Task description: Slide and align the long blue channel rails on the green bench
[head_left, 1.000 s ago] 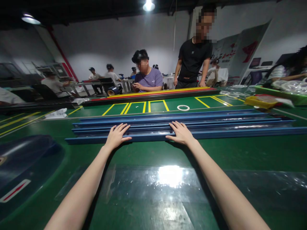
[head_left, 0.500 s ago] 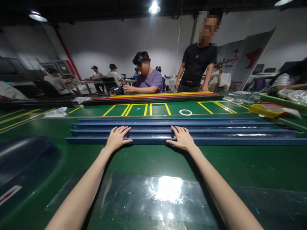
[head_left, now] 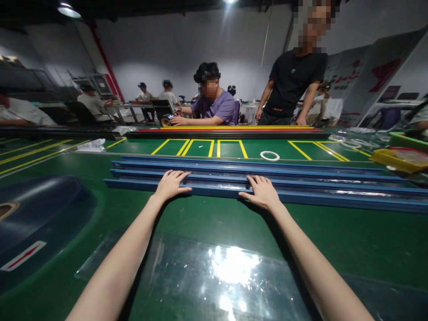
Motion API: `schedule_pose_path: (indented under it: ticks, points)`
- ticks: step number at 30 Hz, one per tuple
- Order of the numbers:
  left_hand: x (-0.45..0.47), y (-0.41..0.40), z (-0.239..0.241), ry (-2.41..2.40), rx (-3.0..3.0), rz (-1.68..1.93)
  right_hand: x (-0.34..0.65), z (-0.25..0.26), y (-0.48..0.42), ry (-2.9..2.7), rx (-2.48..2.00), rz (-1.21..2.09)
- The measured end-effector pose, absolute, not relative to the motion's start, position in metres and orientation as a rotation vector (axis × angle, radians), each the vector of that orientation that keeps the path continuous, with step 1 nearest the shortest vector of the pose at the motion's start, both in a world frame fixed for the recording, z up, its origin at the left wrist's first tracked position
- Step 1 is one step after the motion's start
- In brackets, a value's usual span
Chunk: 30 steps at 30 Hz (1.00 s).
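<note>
Several long blue channel-like strips [head_left: 214, 191] lie side by side across the green table, with shiny clear film along them. My left hand [head_left: 170, 184] rests on the nearer strips left of their middle. Its fingers stretch over the top and its thumb lies along the front strip. To the right, my right hand [head_left: 262, 191] rests in a mirrored pose, fingers extended and thumb pointing inward on the front strip. Both hands touch the strips with fingers apart, not wrapped round them. The undersides of the strips are hidden.
A clear plastic sheet [head_left: 187, 267] lies between my forearms. At left is a large dark-blue wrapped roll [head_left: 50, 214]. Beyond the strips are a white ring [head_left: 269, 155], yellow and red strips [head_left: 227, 128], and a yellow tray [head_left: 397, 159]. Two people [head_left: 214, 107] are across the table.
The view has shifted and tilted slightly. My hands keep about the same place on the strips. Across the table, the seated person's hands have moved closer to the dark roll.
</note>
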<state>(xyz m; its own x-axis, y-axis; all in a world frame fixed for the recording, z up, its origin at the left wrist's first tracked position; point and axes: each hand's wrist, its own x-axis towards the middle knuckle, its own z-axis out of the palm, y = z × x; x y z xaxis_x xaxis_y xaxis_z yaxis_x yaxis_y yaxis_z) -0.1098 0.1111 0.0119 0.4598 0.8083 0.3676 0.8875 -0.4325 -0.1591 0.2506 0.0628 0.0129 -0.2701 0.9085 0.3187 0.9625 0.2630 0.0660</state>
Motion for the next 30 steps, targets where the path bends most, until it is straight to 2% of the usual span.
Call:
schedule_pose_path:
  ticks: [30]
  points:
    - [-0.112, 0.124, 0.022, -1.694, -2.523, -0.181, 0.239, 0.007, 0.075, -2.255, -1.734, -0.337]
